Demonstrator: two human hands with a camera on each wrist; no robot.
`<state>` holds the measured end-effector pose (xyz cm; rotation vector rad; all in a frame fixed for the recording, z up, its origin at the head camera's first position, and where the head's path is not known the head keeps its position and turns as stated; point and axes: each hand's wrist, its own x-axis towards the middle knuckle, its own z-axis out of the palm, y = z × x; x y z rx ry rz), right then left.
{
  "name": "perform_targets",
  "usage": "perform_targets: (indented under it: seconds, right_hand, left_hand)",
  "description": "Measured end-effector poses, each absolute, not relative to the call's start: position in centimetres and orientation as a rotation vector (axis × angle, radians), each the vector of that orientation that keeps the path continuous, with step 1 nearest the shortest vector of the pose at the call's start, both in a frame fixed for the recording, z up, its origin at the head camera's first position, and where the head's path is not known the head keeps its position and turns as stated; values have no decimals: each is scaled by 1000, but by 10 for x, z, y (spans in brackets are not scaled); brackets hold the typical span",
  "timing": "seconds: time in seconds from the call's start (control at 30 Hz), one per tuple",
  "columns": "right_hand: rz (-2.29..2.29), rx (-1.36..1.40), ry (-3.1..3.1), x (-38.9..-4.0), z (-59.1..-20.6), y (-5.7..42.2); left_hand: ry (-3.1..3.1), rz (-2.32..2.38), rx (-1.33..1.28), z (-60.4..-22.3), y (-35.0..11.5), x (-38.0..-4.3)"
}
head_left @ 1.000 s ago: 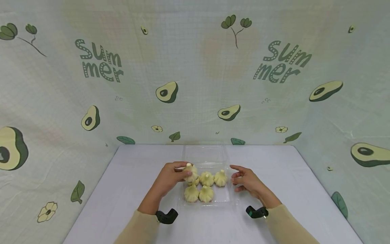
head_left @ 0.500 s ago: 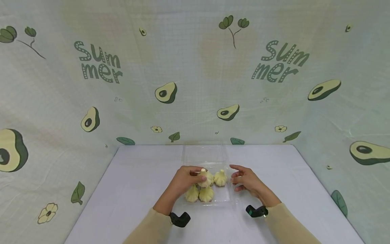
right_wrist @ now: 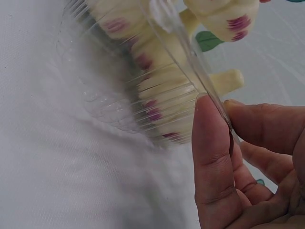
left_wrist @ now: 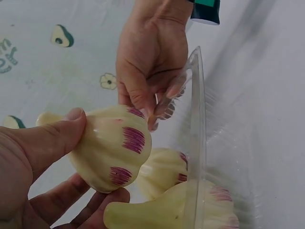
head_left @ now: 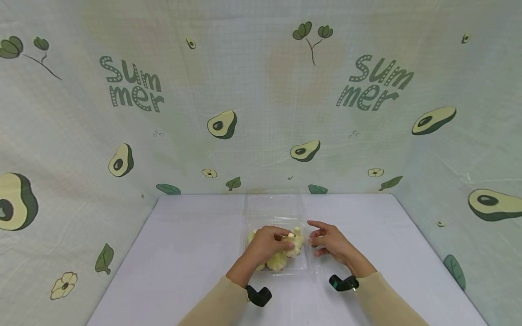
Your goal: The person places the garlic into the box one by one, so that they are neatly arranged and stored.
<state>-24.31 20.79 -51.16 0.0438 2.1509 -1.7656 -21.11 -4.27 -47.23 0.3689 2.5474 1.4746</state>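
Note:
My left hand (head_left: 265,246) pinches a cream garlic bulb (left_wrist: 112,148) with purple streaks between thumb and fingers. It holds the bulb over the right part of a clear plastic box (head_left: 302,267), above the box's rim in the left wrist view. Several other garlic bulbs (head_left: 277,261) sit in the box, partly hidden behind my left hand. One bulb (head_left: 299,234) stands at the far right, just behind the held one. My right hand (head_left: 330,244) pinches the right rim of the box between thumb and index finger, plain in the right wrist view.
The box's clear lid (head_left: 273,206) lies folded back toward the rear of the white table (head_left: 183,235). A patterned cloth (head_left: 261,90) with avocados and lettering rises behind and on both sides. A black wrist camera (head_left: 259,296) sits on the left wrist.
My left hand has carried the garlic bulb rightward across the box, from its left side to its right side. The right hand has stayed at the rim.

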Motion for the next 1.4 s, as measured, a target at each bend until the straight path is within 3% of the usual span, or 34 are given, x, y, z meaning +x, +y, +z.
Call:
perform_targets:
  seconds: [1.4]
  right_hand:
    - [-1776,39,2146,-242,-514,208]
  left_hand:
    - [2734,1130,562,-509,-14,-207]
